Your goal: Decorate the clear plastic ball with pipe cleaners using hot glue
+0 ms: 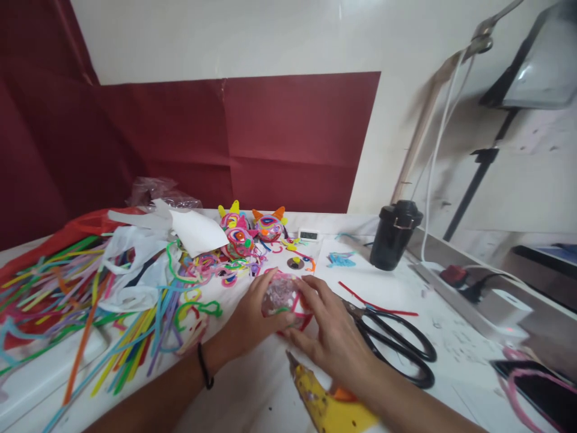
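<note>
Ball (280, 296), see-through with pinkish-red strips on it, sits between the two hands low in my view (from this far off, I cannot tell whether it touches the counter (243, 385)). I see the left hand (247, 316) cupped against its left side, thumb along the near edge. The right hand (336, 334) curves around the other side, fingertips bent over it, so the ball is pinched between both. Just on the near side lies a yellow glue gun (313, 391), partly under the right forearm, its nozzle tip near the ball. Black-handled scissors (401, 343) lie right of the right hand, with a red pipe cleaner (374, 300) just beyond. Farther back I make out colourful eared figures (238, 240), a small digital display (309, 235) and a black bottle (393, 240). Pipe cleaners (58, 282) spread across the left.
</note>
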Available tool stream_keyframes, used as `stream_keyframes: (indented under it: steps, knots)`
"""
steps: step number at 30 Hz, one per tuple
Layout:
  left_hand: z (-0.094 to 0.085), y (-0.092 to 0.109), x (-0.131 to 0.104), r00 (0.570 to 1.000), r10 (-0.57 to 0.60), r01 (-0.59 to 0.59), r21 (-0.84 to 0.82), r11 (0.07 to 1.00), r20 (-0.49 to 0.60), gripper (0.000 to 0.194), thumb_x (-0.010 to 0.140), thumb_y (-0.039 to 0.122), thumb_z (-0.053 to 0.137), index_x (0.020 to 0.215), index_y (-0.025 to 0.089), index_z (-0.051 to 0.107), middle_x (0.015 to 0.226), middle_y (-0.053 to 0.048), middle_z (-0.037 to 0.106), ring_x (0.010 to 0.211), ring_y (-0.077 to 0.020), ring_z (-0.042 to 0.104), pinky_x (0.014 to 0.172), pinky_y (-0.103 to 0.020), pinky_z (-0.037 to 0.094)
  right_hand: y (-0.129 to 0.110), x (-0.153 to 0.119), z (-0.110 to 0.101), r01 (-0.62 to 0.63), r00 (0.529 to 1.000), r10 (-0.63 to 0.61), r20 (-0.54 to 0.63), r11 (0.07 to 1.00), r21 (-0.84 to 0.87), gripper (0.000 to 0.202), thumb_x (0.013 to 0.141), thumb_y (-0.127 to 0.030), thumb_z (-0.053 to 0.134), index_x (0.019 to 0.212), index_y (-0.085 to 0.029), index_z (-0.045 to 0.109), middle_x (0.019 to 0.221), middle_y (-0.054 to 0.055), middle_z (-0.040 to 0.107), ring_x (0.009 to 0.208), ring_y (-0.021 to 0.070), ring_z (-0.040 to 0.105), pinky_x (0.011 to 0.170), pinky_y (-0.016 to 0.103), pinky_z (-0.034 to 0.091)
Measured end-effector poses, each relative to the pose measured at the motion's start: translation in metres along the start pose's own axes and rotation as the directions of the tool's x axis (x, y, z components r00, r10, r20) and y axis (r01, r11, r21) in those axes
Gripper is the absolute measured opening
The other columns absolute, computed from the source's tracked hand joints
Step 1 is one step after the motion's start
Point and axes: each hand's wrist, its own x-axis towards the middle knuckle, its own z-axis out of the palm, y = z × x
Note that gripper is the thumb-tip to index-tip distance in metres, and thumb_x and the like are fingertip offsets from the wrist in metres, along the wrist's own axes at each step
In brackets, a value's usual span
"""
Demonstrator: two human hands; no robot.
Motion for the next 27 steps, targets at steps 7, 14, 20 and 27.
stream_keyframes:
  steps: [7,14,20,27]
  knots:
    - [-0.002,0.005,-0.004,0.999,0.000,0.000,0.016,1.000,0.041,0.077,0.082,0.045,0.062,0.147,0.013,0.037,0.155,-0.016,0.037,0.144,-0.0303,0.032,0.119,-0.046,0.026,0.005,-0.002,0.004,0.034,0.998,-0.035,-0.045,0.999,-0.029,0.067,0.081,-0.033,0.069,0.139,-0.016,0.040,0.133,0.021,0.050,0.119,0.0362,0.055,0.090,0.053,0.054]
    - [-0.002,0.000,-0.005,0.999,-0.001,0.003,-0.039,0.999,0.050,0.062,0.093,0.044,0.047,0.147,0.015,0.039,0.156,-0.012,0.037,0.145,-0.0266,0.030,0.122,-0.045,0.021,0.012,-0.004,0.004,0.044,0.997,-0.047,-0.067,0.998,-0.047,0.064,0.081,-0.027,0.064,0.139,-0.016,0.041,0.128,0.019,0.055,0.115,0.0339,0.058,0.090,0.051,0.054]
    - [-0.002,-0.003,-0.003,1.000,0.017,-0.017,-0.075,0.997,0.008,0.056,0.094,0.042,0.047,0.144,0.017,0.042,0.154,-0.012,0.041,0.142,-0.0262,0.036,0.119,-0.042,0.030,0.020,-0.008,0.008,0.014,0.998,-0.015,-0.058,1.000,-0.008,0.067,0.082,-0.028,0.062,0.143,-0.019,0.037,0.132,0.017,0.053,0.118,0.0331,0.056,0.092,0.050,0.054]
    - [-0.005,-0.006,0.002,0.999,-0.024,0.020,-0.086,0.996,-0.048,0.054,0.094,0.044,0.047,0.141,0.018,0.047,0.150,-0.011,0.047,0.139,-0.0257,0.041,0.117,-0.041,0.032,0.023,-0.010,0.009,0.007,0.997,-0.010,-0.070,0.999,-0.034,0.063,0.082,-0.028,0.061,0.140,-0.018,0.038,0.130,0.017,0.056,0.117,0.0337,0.057,0.091,0.052,0.054]
